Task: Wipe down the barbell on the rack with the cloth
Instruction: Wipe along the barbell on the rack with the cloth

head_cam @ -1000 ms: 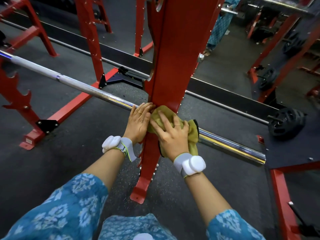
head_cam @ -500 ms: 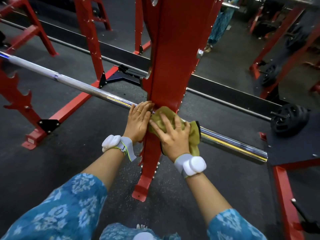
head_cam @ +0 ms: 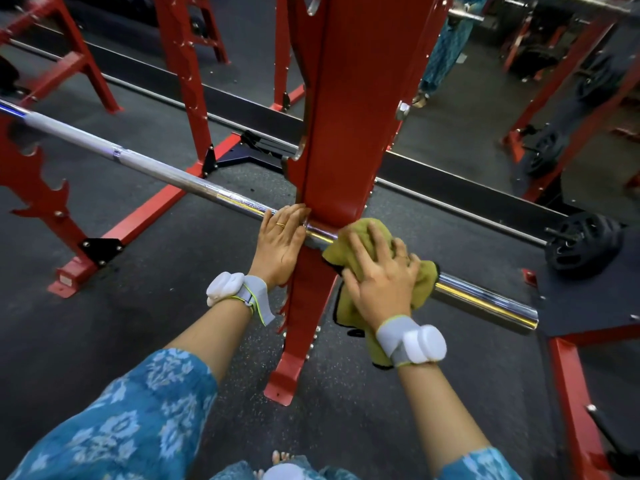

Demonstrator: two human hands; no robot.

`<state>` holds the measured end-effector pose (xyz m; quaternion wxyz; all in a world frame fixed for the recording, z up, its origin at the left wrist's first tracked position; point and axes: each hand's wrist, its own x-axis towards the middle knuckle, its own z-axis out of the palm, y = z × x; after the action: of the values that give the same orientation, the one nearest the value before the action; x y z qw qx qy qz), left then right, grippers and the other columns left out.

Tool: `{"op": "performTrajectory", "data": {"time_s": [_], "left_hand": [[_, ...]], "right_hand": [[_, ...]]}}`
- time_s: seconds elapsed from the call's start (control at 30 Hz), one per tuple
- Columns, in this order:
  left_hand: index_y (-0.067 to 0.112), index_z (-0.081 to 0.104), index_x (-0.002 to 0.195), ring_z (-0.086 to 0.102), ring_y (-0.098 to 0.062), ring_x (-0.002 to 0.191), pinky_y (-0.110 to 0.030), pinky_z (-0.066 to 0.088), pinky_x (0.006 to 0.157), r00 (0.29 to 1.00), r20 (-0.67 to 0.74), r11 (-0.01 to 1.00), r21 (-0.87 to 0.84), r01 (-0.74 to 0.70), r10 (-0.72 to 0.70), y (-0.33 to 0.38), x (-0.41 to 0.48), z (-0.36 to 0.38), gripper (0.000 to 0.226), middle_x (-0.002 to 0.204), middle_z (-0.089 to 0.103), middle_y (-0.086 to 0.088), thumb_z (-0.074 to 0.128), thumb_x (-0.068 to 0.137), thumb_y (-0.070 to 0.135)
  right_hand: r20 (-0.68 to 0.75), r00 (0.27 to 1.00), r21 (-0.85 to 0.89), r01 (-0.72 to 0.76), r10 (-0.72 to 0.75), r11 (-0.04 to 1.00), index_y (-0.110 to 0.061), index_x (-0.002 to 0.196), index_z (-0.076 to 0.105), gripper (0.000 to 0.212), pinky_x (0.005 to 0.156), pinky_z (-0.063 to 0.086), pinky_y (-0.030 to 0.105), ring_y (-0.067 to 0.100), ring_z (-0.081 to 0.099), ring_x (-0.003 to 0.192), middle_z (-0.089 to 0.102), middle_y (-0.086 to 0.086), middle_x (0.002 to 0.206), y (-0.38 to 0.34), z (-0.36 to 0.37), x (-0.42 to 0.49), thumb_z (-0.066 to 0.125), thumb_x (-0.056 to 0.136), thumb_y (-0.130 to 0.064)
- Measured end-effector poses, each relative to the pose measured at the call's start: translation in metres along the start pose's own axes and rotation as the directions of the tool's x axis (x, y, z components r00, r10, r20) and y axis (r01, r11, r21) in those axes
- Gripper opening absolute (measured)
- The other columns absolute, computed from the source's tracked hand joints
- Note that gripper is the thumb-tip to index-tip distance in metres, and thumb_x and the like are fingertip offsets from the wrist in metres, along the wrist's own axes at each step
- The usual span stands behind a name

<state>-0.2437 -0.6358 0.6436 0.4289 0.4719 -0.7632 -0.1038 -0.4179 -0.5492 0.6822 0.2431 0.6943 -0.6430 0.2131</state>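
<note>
The barbell [head_cam: 166, 172] lies across the red rack upright [head_cam: 346, 133], shaft running far left, chrome sleeve near right; wiping looks under way. The right hand [head_cam: 382, 275] clasps the olive cloth [head_cam: 358, 227] over the sleeve, just right of the upright; the left hand [head_cam: 280, 242] rests on the shaft, fingers fairly straight, steadying it. Next, I'd say, slide the cloth rightwards to the sleeve's end, keeping it wrapped snug.
</note>
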Motion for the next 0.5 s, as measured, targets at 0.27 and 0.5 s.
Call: {"op": "performTrajectory", "data": {"time_s": [0.27,0.5], "left_hand": [[0.009,0.053,0.129,0.038,-0.018,0.127,-0.037,0.013,0.111,1.0,0.014,1.0,-0.002,-0.006,0.006,-0.002,0.0,-0.003,0.054,0.133,0.052,-0.006,0.019,0.097,0.036],[0.012,0.054,0.128,0.041,-0.02,0.127,-0.038,0.014,0.111,1.0,0.014,1.0,0.003,0.0,0.0,0.0,-0.001,-0.002,0.053,0.134,0.052,-0.002,0.019,0.097,0.038]], "right_hand": [[0.25,0.967,0.085,0.029,-0.05,0.996,-0.029,0.115,0.066,0.056,0.067,0.047,0.042,0.036,0.061,0.086,0.063,0.006,0.118,-0.03,-0.007,0.04,0.042,0.069,-0.051],[0.327,0.898,0.008,-0.313,0.294,0.95,-0.025,0.129,0.055,0.056,0.079,0.042,0.047,0.039,0.051,0.103,0.052,0.013,0.122,-0.012,-0.023,0.032,0.046,0.079,-0.047]]}}
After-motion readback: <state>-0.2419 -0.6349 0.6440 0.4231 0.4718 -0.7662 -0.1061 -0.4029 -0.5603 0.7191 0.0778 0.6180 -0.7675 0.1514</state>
